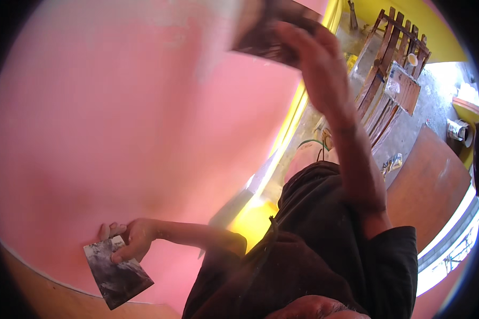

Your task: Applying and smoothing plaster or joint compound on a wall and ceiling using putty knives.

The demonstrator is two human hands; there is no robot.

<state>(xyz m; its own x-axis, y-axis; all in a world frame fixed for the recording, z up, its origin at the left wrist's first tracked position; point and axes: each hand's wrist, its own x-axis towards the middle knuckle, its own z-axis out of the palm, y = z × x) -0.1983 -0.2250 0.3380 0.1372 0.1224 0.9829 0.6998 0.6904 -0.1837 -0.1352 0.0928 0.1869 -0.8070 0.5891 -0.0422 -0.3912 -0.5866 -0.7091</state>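
At the lower left, my left hand (132, 242) grips a flat trapezoid putty blade (120, 279), dark and smeared with pale residue; its thumb lies across the top edge. Raised at the top, my right hand (324, 69) holds a second wide, dark putty blade (269, 40) against or close to the wall. Motion blurs that blade and the fingers, so its exact contact is unclear. The pink wall (117, 149) fills the left side, with a whitish patch (167, 18) near the top beside the right blade.
A yellow strip (295, 114) edges the wall. To the right, a wooden slatted rack (394, 42) stands near a brown board (404, 87). A large brown sheet (431, 186) lies lower down, with a container (457, 130) beside it. A pale bucket (303, 157) sits close to my body.
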